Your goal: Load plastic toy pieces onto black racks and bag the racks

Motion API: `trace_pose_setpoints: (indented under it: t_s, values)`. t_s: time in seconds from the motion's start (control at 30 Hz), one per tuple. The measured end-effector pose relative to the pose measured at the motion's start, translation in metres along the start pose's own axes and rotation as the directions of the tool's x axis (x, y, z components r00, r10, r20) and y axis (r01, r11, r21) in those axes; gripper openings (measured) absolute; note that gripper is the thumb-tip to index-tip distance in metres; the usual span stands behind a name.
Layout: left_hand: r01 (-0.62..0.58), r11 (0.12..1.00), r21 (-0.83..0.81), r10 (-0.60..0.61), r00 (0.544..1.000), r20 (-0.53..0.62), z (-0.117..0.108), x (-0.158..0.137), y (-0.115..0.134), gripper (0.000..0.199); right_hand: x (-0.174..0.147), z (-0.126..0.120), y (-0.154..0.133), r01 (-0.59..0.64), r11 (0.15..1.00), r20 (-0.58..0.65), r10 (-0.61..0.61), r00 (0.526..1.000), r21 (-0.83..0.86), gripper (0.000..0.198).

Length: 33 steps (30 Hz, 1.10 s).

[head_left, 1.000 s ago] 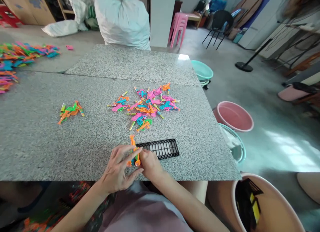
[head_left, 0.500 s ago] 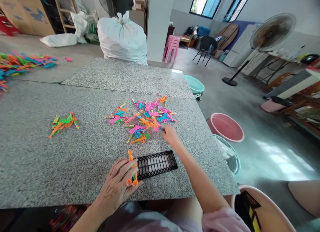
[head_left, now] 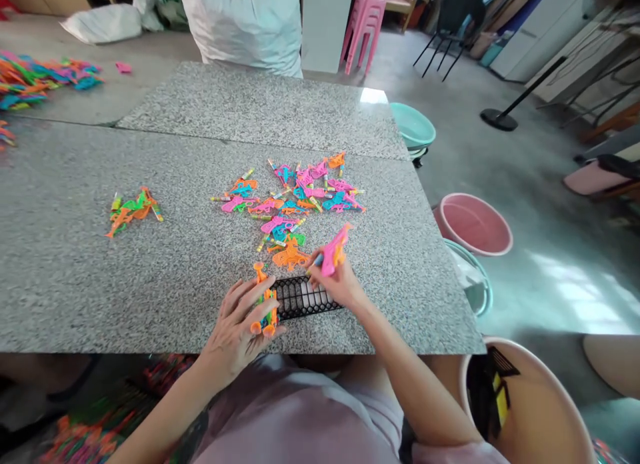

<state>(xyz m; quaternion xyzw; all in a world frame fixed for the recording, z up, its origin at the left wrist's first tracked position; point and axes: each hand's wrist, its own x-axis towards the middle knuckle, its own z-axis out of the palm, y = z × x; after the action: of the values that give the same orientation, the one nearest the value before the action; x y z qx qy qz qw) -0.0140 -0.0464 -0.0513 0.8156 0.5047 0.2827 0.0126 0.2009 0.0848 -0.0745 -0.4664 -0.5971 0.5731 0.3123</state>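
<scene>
A black plastic rack [head_left: 296, 301] with rows of oval slots lies near the table's front edge. At its left end stand several orange toy guns [head_left: 271, 311], with bits of green and blue among them. My left hand [head_left: 235, 324] wraps its fingers over these and touches the rack end. Above the rack's right part, my right hand [head_left: 341, 287] grips a pink toy gun [head_left: 334, 252]; some orange and a blue tip show beside it. Just beyond the rack is an orange toy gun [head_left: 290, 254], before a loose pile of pink, blue and orange toy guns [head_left: 305, 194].
A smaller group of orange and green toy guns [head_left: 133, 212] lies on the speckled table [head_left: 190, 271] at left. Farther left is a big colourful heap [head_left: 35, 81]. A white sack [head_left: 245, 27] stands behind the table; pink [head_left: 475, 224] and turquoise [head_left: 413, 125] basins stand at right.
My right hand has come back from the pile to above the rack, now with a pink toy gun in it. My left hand stays at the rack's left end. The view has tilted down.
</scene>
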Motion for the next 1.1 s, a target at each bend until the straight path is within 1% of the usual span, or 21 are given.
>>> trace_pose_setpoints:
  t_s: [0.03,0.07,0.1,0.13,0.2,0.27,0.37,0.47,0.57,0.63,0.7,0.77,0.83,0.9,0.93,1.0,1.03,1.1]
  values:
    - [0.004,1.000,-0.015,-0.004,1.000,0.014,-0.002,-0.001,-0.001,0.026,-0.007,0.012,0.003,-0.025,0.998,0.073,0.021,0.997,0.051,0.018]
    - [0.005,1.000,-0.029,-0.004,0.999,0.031,-0.003,-0.001,-0.002,0.025,-0.012,0.024,0.006,-0.041,0.997,0.104,0.034,0.994,0.063,0.016]
    - [0.003,0.999,-0.042,-0.001,0.999,0.046,-0.004,-0.002,-0.004,0.024,-0.015,0.034,0.009,-0.032,0.999,0.106,0.027,0.994,0.041,0.013]
    - [0.000,0.999,-0.054,0.003,0.998,0.057,-0.005,-0.002,-0.005,0.024,-0.016,0.042,0.011,0.002,1.000,0.096,-0.001,0.995,-0.007,0.011]
    - [-0.010,0.997,-0.076,0.015,0.998,0.068,-0.006,-0.002,-0.006,0.024,-0.013,0.055,0.012,0.111,0.979,0.091,-0.097,0.991,-0.170,0.010]
    - [-0.014,0.996,-0.088,0.020,0.997,0.077,-0.005,-0.001,-0.007,0.026,-0.008,0.061,0.008,0.199,0.907,0.141,-0.157,0.978,-0.370,0.012]
    - [-0.009,0.996,-0.087,0.017,0.996,0.090,-0.002,-0.002,-0.006,0.028,-0.003,0.066,-0.004,0.246,0.757,0.220,-0.138,0.966,-0.606,0.015]
    - [-0.012,0.998,-0.069,0.016,0.998,0.061,-0.001,-0.003,-0.004,0.027,-0.003,0.069,-0.018,0.266,0.633,0.285,-0.073,0.956,-0.727,0.024]
    - [-0.055,0.997,-0.049,0.055,0.998,0.008,-0.003,-0.001,-0.005,0.028,-0.003,0.074,-0.025,0.315,0.566,0.357,-0.039,0.933,-0.762,0.026]
    - [-0.102,0.994,-0.046,0.103,0.995,0.006,-0.005,0.001,-0.007,0.031,-0.003,0.074,-0.026,0.310,0.567,0.360,-0.025,0.932,-0.763,0.024]
    - [-0.136,0.990,-0.043,0.137,0.990,0.022,-0.006,0.002,-0.010,0.033,0.002,0.070,-0.025,0.314,0.604,0.371,-0.032,0.928,-0.733,0.026]
    - [-0.142,0.989,-0.031,0.143,0.989,0.026,-0.005,0.003,-0.012,0.032,0.013,0.061,-0.026,0.373,0.658,0.412,-0.103,0.905,-0.654,0.028]
    - [-0.114,0.993,-0.015,0.115,0.993,0.025,-0.004,0.002,-0.014,0.030,0.032,0.049,-0.030,0.421,0.700,0.406,-0.202,0.891,-0.577,0.036]
    - [-0.085,0.996,0.004,0.085,0.996,0.013,-0.003,0.002,-0.017,0.029,0.054,0.040,-0.036,0.417,0.726,0.385,-0.225,0.895,-0.547,0.050]
    - [-0.078,0.997,0.013,0.078,0.997,0.006,-0.003,0.002,-0.018,0.030,0.065,0.038,-0.040,0.421,0.733,0.401,-0.218,0.890,-0.535,0.056]
    - [-0.075,0.997,0.022,0.075,0.997,0.004,-0.004,0.003,-0.020,0.030,0.081,0.040,-0.046,0.445,0.734,0.466,-0.197,0.862,-0.513,0.061]
    - [-0.075,0.997,0.020,0.075,0.997,0.008,-0.004,0.004,-0.020,0.030,0.087,0.043,-0.049,0.445,0.722,0.472,-0.185,0.862,-0.529,0.060]
    - [-0.074,0.997,0.017,0.074,0.997,0.014,-0.005,0.005,-0.020,0.030,0.093,0.055,-0.054,0.391,0.669,0.413,-0.137,0.900,-0.632,0.052]
